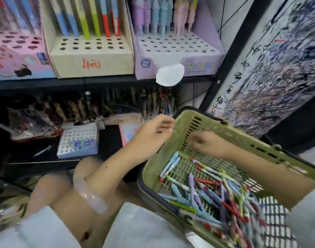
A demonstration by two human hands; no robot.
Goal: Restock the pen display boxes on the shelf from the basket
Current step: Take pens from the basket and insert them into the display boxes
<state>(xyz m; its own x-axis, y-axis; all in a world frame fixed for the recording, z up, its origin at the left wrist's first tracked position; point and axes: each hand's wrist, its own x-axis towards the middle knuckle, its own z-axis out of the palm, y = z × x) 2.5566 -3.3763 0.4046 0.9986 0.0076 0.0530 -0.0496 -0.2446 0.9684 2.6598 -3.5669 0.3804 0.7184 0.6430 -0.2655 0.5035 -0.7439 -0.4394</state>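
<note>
A person is crouching in front of a shelf (99, 83) of pen displays, with a green basket (224, 133) tilted beside their knee. Everything here is placed relative to that basket.

Inside the basket, a loose heap of pens (212, 192) is lying across its slotted floor: blue, purple, red, green and white barrels crossing each other at all angles.

The left hand (153, 133) is hovering at the basket's near-left wall, just outside its rim. Its fingers are loosely curled, and the blur makes it hard to tell whether they are holding anything, so its grip cannot be told. The right hand (205, 142) is reaching inside the basket along the upper wall, above the heap. It is smeared by motion, so its grip cannot be told either.

Up and to the left of the basket, 3 display boxes are standing side by side on the shelf. The lilac box (176, 54) is nearest, with pastel pens in its back rows and many open holes in front. The cream box (92, 56), further left, is holding a few tall pens and also showing open holes. The pink box (19, 56) is furthest left.

The step in hand looks like gathering pens from the basket. The next move is likely calling for sorting out pens of 1 kind, taking a firm hold, then lifting them up and left to the matching box and pushing each into a free hole.
</note>
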